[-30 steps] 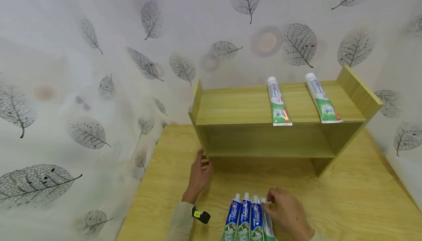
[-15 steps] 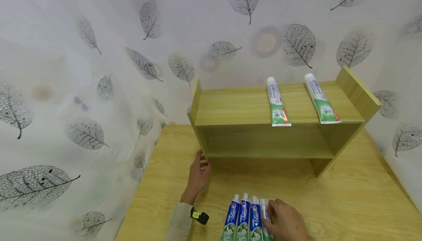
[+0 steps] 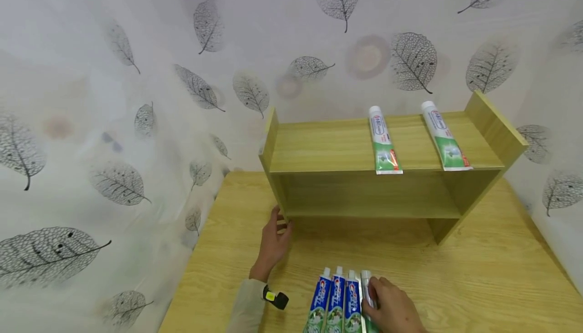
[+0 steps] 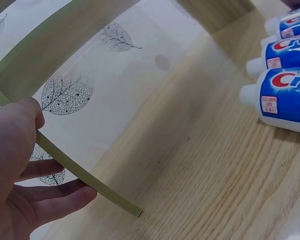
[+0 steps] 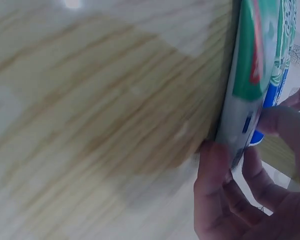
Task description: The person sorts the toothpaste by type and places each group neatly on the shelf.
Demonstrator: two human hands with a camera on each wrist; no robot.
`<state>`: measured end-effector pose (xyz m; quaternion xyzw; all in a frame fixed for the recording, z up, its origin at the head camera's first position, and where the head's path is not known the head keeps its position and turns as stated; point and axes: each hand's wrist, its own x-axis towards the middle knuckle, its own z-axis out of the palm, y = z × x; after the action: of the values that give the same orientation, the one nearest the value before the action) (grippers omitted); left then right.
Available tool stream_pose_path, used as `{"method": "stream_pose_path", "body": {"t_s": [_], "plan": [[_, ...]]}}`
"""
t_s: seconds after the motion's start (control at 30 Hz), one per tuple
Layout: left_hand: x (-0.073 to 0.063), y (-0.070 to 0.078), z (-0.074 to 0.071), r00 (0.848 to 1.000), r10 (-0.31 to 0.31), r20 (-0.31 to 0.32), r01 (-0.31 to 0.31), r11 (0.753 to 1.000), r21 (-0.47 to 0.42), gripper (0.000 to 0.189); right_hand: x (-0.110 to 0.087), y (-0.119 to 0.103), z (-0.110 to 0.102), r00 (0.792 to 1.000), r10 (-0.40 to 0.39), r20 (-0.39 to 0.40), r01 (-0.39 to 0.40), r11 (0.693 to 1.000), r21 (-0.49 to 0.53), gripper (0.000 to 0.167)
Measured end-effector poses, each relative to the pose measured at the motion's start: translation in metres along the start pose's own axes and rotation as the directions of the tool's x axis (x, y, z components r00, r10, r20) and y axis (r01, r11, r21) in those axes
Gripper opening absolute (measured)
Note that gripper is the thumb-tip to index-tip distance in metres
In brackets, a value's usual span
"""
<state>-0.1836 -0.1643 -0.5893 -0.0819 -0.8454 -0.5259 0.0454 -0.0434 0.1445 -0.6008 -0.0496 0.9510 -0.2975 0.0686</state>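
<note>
At the lower right of the head view, the right hand (image 3: 392, 305) pinches a white-and-green plastic toothpaste tube (image 3: 368, 292) with a white cap, thumb on one side and fingertips on the other, the gap just the tube's width. That tube lies at the right end of a row, beside three blue-and-green toothpaste tubes (image 3: 337, 297) with white caps, on the pale wood-grain table (image 3: 492, 272). Left of centre, the left hand (image 3: 275, 242) holds the lower front edge of the yellowish wooden two-tier shelf (image 3: 319, 146) at its left side panel, thumb and fingers on opposite sides of the board. On the shelf's top tier, right of centre, two more white-and-green tubes (image 3: 383, 140) lie well apart, their flat ends at the front edge. The step in hand looks to be securing the tube on the table; the next move seems to call for a firm pinch and a lift that clears the neighbouring blue tube, while the left hand steadies the shelf.
</note>
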Motion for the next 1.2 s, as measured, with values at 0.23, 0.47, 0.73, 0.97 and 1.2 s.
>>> {"method": "stream_pose_path", "body": {"t_s": [0.23, 0.47, 0.73, 0.97, 1.2], "plan": [[0.0, 0.002, 0.001, 1.0, -0.012, 0.001, 0.012, 1.0, 0.011, 0.054, 0.002, 0.001, 0.002, 0.999, -0.018, -0.038, 0.017, 0.999, -0.034, 0.031], [-0.001, 0.002, 0.0, 1.0, -0.007, 0.001, 0.007, 1.0, -0.002, 0.055, 0.001, 0.005, 0.002, 0.994, 0.031, 0.101, -0.033, 0.999, 0.015, 0.054], [-0.001, 0.001, 0.0, 1.0, -0.002, -0.003, 0.002, 1.0, -0.003, 0.055, -0.005, 0.008, 0.005, 0.999, 0.023, 0.046, -0.027, 0.996, 0.091, 0.055], [0.0, 0.001, 0.0, 1.0, -0.01, -0.001, 0.01, 1.0, -0.001, 0.055, -0.007, 0.005, -0.011, 0.992, -0.025, -0.121, 0.024, 1.0, -0.009, 0.05], [0.0, 0.0, 0.001, 1.0, -0.011, -0.003, 0.011, 1.0, 0.0, 0.055, -0.009, -0.005, -0.037, 0.921, -0.198, -0.336, 0.175, 0.98, -0.098, 0.05]]}}
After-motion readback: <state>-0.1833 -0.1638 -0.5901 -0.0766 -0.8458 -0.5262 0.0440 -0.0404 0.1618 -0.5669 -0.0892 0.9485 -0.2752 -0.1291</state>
